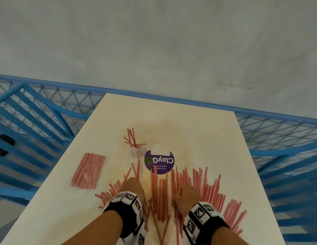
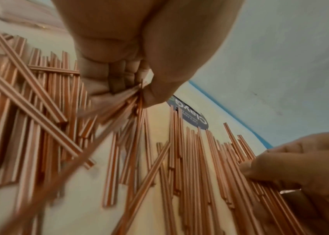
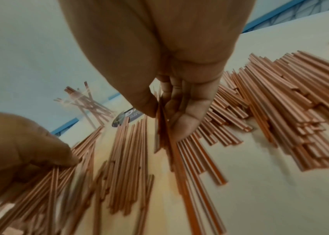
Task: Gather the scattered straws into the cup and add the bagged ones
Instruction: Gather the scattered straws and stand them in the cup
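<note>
Red-and-white striped straws lie scattered across the near half of the white table. A clear cup with several straws in it stands behind them, left of centre. A flat clear bag of straws lies at the left. My left hand pinches a small bunch of straws between thumb and curled fingers. My right hand pinches a few straws between thumb and fingers, low over the pile. In the right wrist view the cup stands far behind the hands.
A round purple sticker with a white label sits on the table just right of the cup. Blue metal railings and mesh surround the table on both sides. A grey wall rises behind.
</note>
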The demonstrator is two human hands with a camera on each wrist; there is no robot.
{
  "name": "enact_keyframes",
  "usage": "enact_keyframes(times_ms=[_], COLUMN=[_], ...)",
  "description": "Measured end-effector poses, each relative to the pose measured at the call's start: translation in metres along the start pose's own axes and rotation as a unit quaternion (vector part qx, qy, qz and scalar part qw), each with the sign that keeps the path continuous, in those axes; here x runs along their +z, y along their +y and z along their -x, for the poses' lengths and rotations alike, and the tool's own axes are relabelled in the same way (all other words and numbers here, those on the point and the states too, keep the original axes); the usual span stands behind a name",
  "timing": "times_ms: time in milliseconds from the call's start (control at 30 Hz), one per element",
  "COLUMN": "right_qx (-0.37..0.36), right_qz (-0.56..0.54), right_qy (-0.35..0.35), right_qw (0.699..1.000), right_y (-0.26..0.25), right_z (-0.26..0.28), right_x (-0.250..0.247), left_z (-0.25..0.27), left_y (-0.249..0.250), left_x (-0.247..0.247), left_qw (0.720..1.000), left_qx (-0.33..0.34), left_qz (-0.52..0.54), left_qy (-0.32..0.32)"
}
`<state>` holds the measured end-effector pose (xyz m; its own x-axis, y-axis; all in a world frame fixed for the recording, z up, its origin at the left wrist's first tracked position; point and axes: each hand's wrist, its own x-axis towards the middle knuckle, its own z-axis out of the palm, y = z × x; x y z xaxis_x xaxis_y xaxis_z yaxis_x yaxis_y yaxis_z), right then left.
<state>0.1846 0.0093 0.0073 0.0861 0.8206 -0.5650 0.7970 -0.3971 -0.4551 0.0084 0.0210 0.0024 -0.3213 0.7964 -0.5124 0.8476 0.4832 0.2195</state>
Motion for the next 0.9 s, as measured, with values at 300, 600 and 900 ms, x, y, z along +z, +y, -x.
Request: enact_keyframes(times_ms=[300,600,900], right_qx=[-0.054,-0.219,-0.240], right_qz=[-0.119,-0.181,-0.088], right_qy=[0.002,0.064,0.095], right_qw=[0.991,0.957,0.962], right_y=[-0.001,-0.046,-0.057], right_z=[0.015,0.050,0.066], right_x=[-0.013,-0.007,-0.016], left_z=[0.010,0.039,0.033], left_y=[0.003,0.038,0.042], left_x=[-0.024,-0.028,-0.050], left_qw=[0.989,0.897,0.875], left_qx=[-0.010,0.153,0.195], left_qz=[0.145,0.414,0.443], left_qy=[-0.014,-0.004,-0.003])
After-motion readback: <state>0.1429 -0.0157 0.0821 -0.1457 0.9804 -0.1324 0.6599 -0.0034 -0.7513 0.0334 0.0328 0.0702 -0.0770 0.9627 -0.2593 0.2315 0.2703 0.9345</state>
